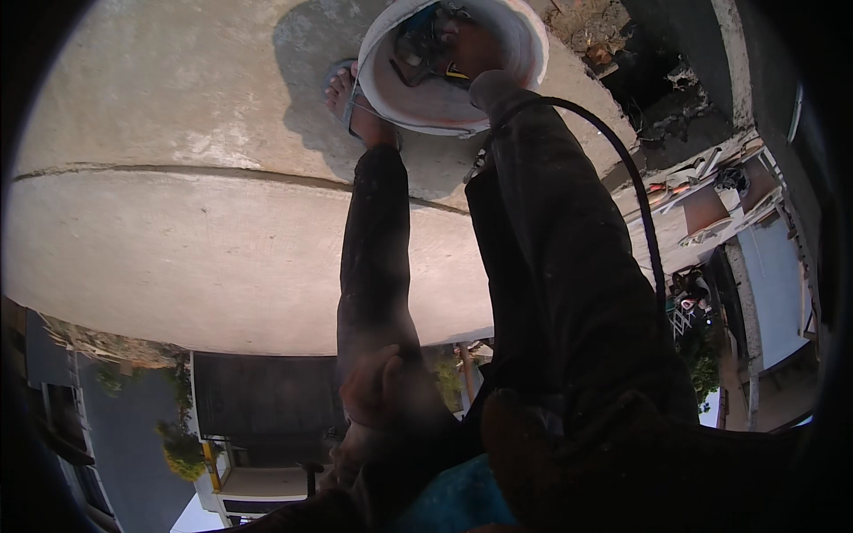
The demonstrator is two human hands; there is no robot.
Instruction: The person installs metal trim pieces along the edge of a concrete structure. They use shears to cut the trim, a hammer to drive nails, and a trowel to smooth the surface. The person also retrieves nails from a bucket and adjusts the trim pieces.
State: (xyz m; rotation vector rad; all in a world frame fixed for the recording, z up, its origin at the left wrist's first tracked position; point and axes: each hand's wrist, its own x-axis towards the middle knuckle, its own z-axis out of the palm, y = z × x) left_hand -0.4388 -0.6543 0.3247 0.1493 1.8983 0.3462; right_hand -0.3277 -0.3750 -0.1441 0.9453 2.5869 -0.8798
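My right arm, in a dark sleeve, reaches up the middle of the view into a pale, stained bucket [395, 102]. My right hand [471, 46] is inside it among tools [418, 53], some dark and one with yellow on it. Shade hides the fingers, so I cannot make out what they touch. Lower down, my left hand [371, 386] lies against my dark-trousered left leg [378, 240], its fingers curled in and nothing visible in them. A thin wire handle hangs at the bucket's near side, beside my sandalled left foot [360, 111].
A black cord [635, 178] arcs past my right sleeve. A crack crosses the concrete ground [178, 249]. To the right of the bucket lies a broken-edged pit [657, 98] with rubble. Buildings and a dark gate [267, 400] appear upside down along the bottom.
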